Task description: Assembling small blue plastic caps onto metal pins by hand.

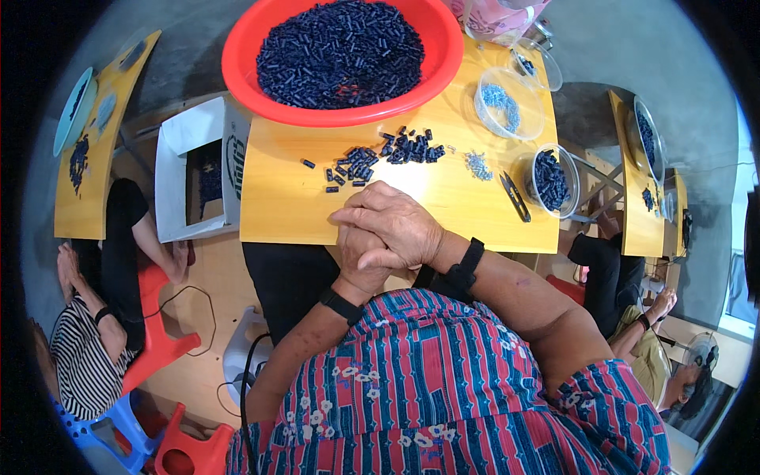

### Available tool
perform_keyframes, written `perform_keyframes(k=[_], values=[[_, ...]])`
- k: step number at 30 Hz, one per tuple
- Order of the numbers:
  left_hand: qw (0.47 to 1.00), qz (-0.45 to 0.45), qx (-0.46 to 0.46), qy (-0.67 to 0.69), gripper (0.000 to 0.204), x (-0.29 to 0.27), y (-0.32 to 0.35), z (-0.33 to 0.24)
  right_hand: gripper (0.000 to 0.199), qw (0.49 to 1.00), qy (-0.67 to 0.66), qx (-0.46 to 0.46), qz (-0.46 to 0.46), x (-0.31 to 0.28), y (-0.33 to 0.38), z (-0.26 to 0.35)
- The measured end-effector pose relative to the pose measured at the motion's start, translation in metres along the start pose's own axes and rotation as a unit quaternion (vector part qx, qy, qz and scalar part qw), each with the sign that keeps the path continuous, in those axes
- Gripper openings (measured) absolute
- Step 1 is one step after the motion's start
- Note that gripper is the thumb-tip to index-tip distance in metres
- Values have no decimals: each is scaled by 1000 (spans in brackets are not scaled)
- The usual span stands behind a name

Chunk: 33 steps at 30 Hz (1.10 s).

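On our yellow wooden table point(285, 214), small dark blue pieces point(380, 154) lie loose ahead, light and stiff, likely best pinched singly. Our left hand point(360, 257) is closed, empty as far as shows, under our right hand point(392, 226), which clasps it.

Striped floral top point(443, 388), red-blue; black wristbands point(463, 269) both wrists.

Bare wood lies open along the near edge of the yellow table point(285, 214), left of the clasped hands. Ahead, scattered dark-blue cylinders point(380, 158) block the middle; a red basin point(237, 59) fills the far side (clear containers point(554, 180) and cutters point(514, 196) crowd the right).
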<state>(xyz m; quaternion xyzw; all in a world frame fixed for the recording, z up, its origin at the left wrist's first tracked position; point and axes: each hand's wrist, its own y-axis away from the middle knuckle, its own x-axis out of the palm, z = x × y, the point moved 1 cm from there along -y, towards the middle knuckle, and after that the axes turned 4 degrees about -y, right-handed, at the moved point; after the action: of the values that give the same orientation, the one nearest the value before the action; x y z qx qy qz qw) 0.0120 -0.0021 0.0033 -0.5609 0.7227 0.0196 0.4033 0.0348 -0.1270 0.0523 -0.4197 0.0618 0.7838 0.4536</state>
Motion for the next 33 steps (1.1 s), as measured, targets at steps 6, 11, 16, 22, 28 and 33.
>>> perform_keyframes(k=[6, 11, 16, 22, 28, 33], values=[[1000, 24, 4, 4, 44, -3, -1, 1, 74, 1000, -7, -7, -11, -2, 0, 1], [999, -28, 38, -24, 31, -5, -7, -6, 66, 1000, 11, 0, -19, -1, 2, 5], [999, 23, -9, -41, 16, -9, -11, -9, 30, 985, -60, 28, -160, 0, 16, -9], [991, 20, -93, 94, 12, -21, -16, -20, 26, 902, -272, 229, -245, -22, 66, 10], [961, 67, -171, 209, 16, -28, -11, -31, 36, 931, -227, 195, -208, -18, 74, 17], [925, 120, -223, 282, 18, -24, -15, -32, 31, 951, -170, 149, -211, -22, 77, 18]])
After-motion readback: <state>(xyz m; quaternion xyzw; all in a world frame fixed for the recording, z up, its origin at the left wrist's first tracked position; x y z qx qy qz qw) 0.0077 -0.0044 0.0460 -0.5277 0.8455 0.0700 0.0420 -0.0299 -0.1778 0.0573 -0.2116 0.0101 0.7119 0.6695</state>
